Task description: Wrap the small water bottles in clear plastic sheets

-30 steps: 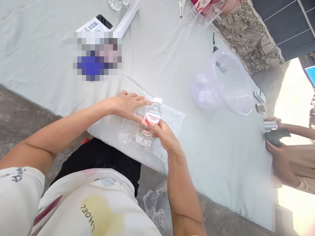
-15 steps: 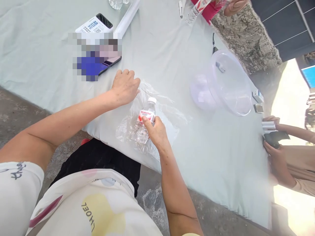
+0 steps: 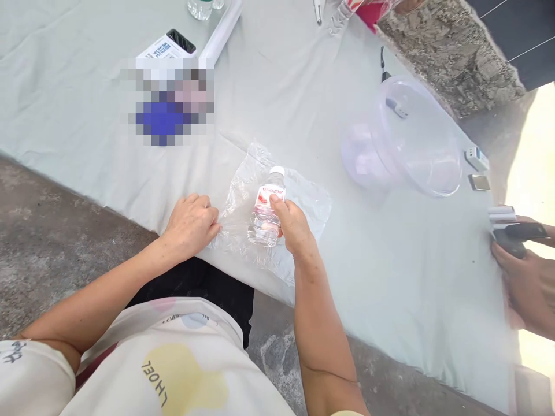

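Observation:
A small water bottle with a white cap and a red-and-white label is gripped in my right hand, its thumb across the label. Beneath it a thin clear plastic bag lies spread and creased on the cloth. My left hand is closed at the bag's near left edge, pinching its gathered plastic between thumb and fingers. The bottle leans with its cap pointing away from me, over the bag's middle.
A clear plastic basin stands tilted to the right on the pale tablecloth. Upper left are a white box, a white roll and a blurred patch. Another person's hands hold a dark object at the right edge.
My left hand has moved down toward me, drawing the bag's left side flatter and nearer. My right hand still holds the bottle, now slightly farther right in view.

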A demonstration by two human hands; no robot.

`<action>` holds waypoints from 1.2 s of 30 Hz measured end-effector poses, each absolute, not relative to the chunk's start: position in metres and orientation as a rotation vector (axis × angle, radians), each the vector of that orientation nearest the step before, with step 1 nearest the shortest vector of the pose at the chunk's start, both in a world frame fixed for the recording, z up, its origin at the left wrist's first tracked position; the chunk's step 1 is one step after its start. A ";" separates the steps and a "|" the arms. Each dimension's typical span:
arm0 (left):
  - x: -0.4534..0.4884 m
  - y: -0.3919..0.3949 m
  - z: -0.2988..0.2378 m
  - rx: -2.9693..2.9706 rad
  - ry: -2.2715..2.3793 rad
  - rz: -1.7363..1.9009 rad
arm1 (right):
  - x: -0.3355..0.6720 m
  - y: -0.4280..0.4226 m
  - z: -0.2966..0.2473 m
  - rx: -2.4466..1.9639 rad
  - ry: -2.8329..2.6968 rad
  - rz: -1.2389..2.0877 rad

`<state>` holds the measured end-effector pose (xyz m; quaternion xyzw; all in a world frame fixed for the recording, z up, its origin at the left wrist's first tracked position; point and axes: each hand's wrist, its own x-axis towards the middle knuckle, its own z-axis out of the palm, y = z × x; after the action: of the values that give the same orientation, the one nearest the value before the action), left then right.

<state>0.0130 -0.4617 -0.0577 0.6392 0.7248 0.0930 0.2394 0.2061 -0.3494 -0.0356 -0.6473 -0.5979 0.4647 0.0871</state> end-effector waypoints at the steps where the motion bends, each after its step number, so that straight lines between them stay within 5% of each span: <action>1: 0.012 -0.462 -0.057 1.744 1.981 0.254 | 0.207 -0.348 -0.033 -1.947 -1.776 1.356; 11: 0.017 -0.469 -0.047 1.649 1.939 0.346 | 0.190 -0.346 -0.035 -1.966 -1.996 1.155; 30: 0.048 -0.492 -0.071 1.359 1.732 1.149 | 0.196 -0.375 -0.018 -1.769 -2.126 1.457; 36: 0.064 -0.490 -0.078 1.619 1.954 1.260 | 0.199 -0.326 -0.009 -1.482 -2.375 0.707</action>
<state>0.0636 -0.4899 -0.0783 0.5648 0.6814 0.4395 0.1536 0.1990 -0.3260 -0.0092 -0.5092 -0.8159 0.2428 0.1267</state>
